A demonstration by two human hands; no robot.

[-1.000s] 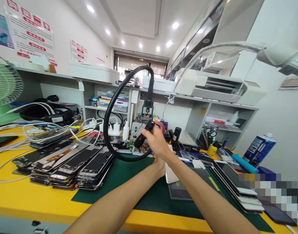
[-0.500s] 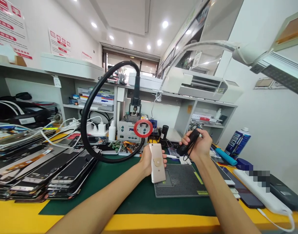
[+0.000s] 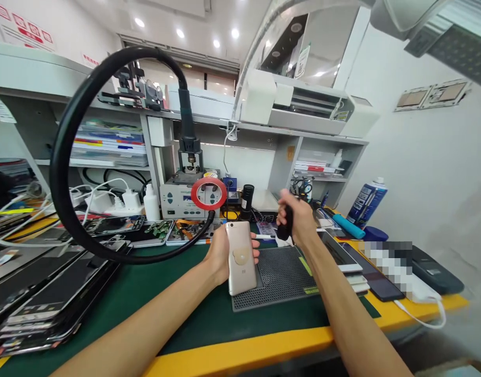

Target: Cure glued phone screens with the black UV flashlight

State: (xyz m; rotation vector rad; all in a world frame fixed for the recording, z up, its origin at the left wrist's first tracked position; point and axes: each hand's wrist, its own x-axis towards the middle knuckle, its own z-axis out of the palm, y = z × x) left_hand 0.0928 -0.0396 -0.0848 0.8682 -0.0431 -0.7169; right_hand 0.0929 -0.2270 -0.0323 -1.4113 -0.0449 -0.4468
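"Yellow table (image 3: 240, 348), green mat (image 3: 146, 277) over much of it, stacked phone screens (image 3: 55, 293) crowding the left end. Tight quarters, eh?"

"Very. Spot the gold phone (image 3: 242, 262)? Back towards us, over the left edge of the mesh pad (image 3: 282, 269), well back from the table's front edge."

"Resting on the pad?"

"Can't tell from here. The left hand (image 3: 219, 254) has it, fingers wrapped behind, tips hooked round the far side."

"And the right hand (image 3: 302, 220)?"

"Curled round some black handheld thing (image 3: 286, 222), near the pad's far right corner. Couldn't say what it is."

"So what worries you?"

"Slipping, mostly. That phone's back looks smooth and only one hand has it. If the grip loosened, it could drop and land on a corner."

"And the other side?"

"A careless outward swing of the right arm might knock that stack of flat devices (image 3: 345, 256) towards the table's right end."

"I'd watch the black hose (image 3: 58, 167) too. Lift the left elbow and it could snag."
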